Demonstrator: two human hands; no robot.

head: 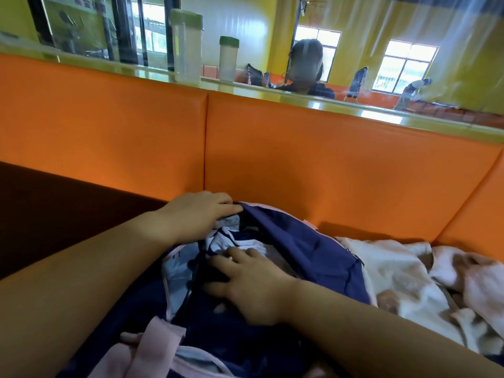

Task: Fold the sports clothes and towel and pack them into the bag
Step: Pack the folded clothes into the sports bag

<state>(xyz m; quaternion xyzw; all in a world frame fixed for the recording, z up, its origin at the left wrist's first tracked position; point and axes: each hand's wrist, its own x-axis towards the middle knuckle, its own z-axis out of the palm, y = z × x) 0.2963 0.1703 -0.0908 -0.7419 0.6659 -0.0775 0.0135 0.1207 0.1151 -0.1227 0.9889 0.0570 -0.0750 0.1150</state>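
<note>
Clothes (231, 241) in bag (300, 246); towel (403, 274) lies crumpled outside, unfolded. Left hand (196, 214) grips bag rim; right hand (245, 285) presses clothes, fingers straight.

The bag (300, 241) is matt navy woven cloth; its straps (158, 339), pink webbing. The towel (403, 274) right of the bag: fluffy pile cloth. The backrest (300, 165) behind the bag: smooth, slightly glossy leather-like padding. The bottle (186, 47) above the bag: translucent plastic.
</note>
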